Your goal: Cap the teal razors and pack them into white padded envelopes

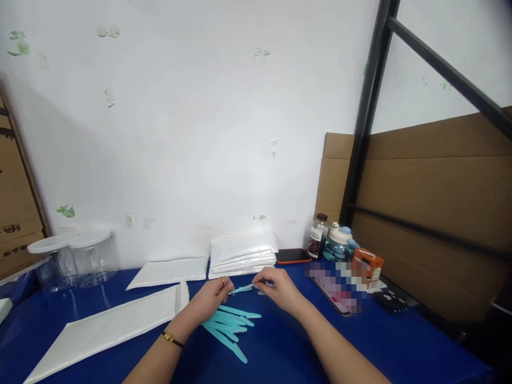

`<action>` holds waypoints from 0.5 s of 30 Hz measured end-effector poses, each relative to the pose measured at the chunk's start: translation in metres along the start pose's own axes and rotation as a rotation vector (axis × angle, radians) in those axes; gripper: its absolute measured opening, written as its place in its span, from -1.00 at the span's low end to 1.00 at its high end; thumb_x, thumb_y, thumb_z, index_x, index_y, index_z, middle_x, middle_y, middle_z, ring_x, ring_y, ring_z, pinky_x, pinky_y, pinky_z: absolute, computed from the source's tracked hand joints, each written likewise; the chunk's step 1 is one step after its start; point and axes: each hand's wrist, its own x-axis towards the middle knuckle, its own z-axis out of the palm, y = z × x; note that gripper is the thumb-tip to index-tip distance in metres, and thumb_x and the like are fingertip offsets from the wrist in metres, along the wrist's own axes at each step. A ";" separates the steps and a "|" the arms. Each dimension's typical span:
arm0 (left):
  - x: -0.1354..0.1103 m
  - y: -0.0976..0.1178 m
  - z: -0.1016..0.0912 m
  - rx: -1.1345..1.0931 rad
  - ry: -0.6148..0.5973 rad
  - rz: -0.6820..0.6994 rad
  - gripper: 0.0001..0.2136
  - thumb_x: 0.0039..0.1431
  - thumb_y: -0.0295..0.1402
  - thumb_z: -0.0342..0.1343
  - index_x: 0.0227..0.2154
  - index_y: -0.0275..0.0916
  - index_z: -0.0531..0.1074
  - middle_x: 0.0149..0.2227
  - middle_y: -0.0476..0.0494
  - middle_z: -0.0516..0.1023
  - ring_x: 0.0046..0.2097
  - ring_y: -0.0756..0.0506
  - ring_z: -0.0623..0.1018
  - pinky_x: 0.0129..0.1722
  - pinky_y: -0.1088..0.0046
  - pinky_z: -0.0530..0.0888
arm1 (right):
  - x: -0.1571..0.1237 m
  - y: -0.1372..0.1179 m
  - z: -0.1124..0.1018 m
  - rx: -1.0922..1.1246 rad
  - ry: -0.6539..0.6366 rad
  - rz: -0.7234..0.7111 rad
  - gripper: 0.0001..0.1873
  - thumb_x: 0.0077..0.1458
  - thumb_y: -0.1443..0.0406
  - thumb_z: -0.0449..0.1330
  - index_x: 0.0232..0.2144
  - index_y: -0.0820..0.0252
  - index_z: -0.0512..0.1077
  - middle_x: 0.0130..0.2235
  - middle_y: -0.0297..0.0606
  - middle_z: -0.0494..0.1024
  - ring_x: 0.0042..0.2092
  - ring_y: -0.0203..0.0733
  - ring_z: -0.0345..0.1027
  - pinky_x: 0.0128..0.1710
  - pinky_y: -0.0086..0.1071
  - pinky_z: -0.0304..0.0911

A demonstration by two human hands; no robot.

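Observation:
My left hand [215, 296] is closed round one end of a slim turquoise eyebrow razor [241, 289], held level just above the table. My right hand [276, 285] pinches its pale far end between thumb and fingertips. Below my left hand, several more turquoise eyebrow razors [230, 322] lie fanned out on the blue tabletop [280, 352]. A small translucent piece [262, 293] shows beside the right fingertips, partly covered by them; its kind is too small to tell.
White padded mailers [243, 250] are stacked against the wall, with a single mailer [170, 271] beside them and an opened mailer [120, 322] at left. Clear lidded jars [94, 261] stand far left. Rightward are phones [293, 256], a brown bottle [317, 237], a water bottle [338, 245] and an orange box [368, 265].

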 end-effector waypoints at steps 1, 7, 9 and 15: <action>0.000 0.001 0.000 -0.008 -0.007 0.000 -0.65 0.15 -0.04 -0.21 -0.51 -0.21 0.22 -0.57 0.08 0.25 -0.48 0.02 0.27 -0.46 0.54 0.22 | 0.000 0.000 0.001 0.000 0.002 -0.005 -0.85 0.02 0.42 0.13 -0.41 0.15 0.50 -0.39 -0.33 0.52 -0.34 -0.28 0.36 -0.35 -0.48 0.19; -0.001 0.011 0.003 -0.075 -0.033 0.013 -0.67 0.16 -0.07 -0.20 -0.49 -0.21 0.23 -0.59 0.09 0.27 -0.51 0.03 0.27 -0.46 0.54 0.23 | 0.000 -0.007 0.013 0.049 -0.007 -0.019 -0.85 0.00 0.39 0.16 -0.39 0.13 0.52 -0.37 -0.32 0.56 -0.33 -0.28 0.39 -0.35 -0.49 0.20; -0.002 0.011 0.005 -0.080 -0.027 0.021 -0.69 0.18 -0.09 -0.21 -0.42 -0.21 0.25 -0.58 0.09 0.30 -0.51 0.03 0.29 -0.46 0.54 0.24 | 0.001 -0.006 0.018 0.049 -0.014 -0.002 -0.86 0.00 0.37 0.17 -0.38 0.13 0.53 -0.36 -0.32 0.57 -0.32 -0.28 0.39 -0.36 -0.49 0.20; 0.001 -0.004 0.008 0.116 -0.004 0.113 -0.82 0.14 -0.26 -0.09 -0.30 -0.19 0.36 -0.35 0.00 0.47 -0.30 -0.02 0.42 -0.29 0.53 0.30 | 0.004 0.015 0.030 -0.069 -0.038 0.127 -0.86 -0.01 0.37 0.15 -0.41 0.16 0.52 -0.43 -0.34 0.55 -0.41 -0.30 0.35 -0.39 -0.49 0.17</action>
